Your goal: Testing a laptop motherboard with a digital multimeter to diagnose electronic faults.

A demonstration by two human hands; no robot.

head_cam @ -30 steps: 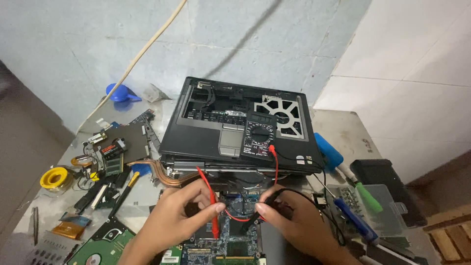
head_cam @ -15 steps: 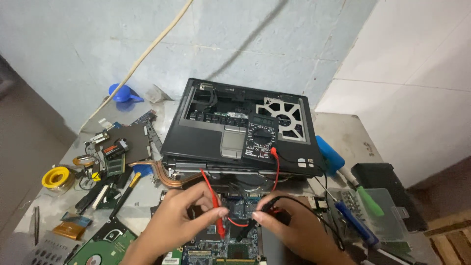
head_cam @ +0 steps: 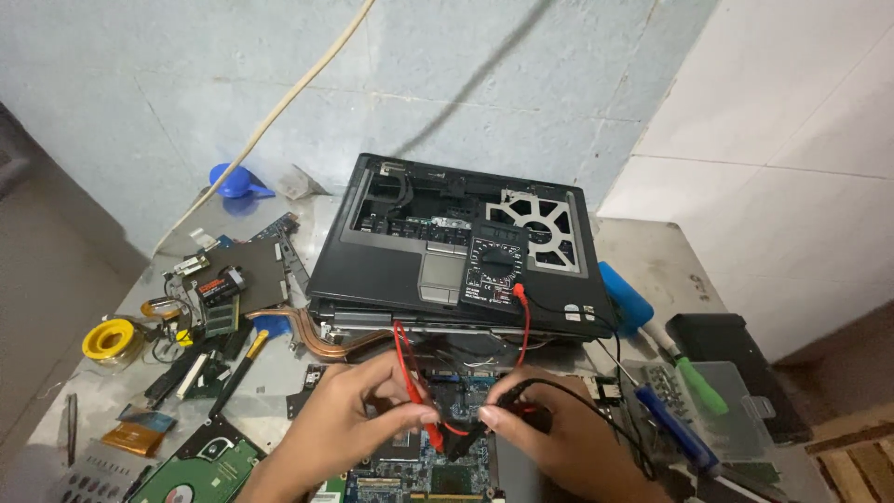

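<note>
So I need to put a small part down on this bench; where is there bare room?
Bare tabletop shows behind the blue case, right of the opened laptop, and a smaller patch beside the blue funnel. The left side, around the solder spool and hard drive, is crowded, as is the circuit board under both hands.

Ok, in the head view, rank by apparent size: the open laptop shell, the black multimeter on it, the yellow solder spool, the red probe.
1. Laptop shell, clearly largest.
2. Multimeter.
3. Solder spool and red probe in the left hand: unsure, since the probe is thin, partly hidden and nearer the camera.
</note>
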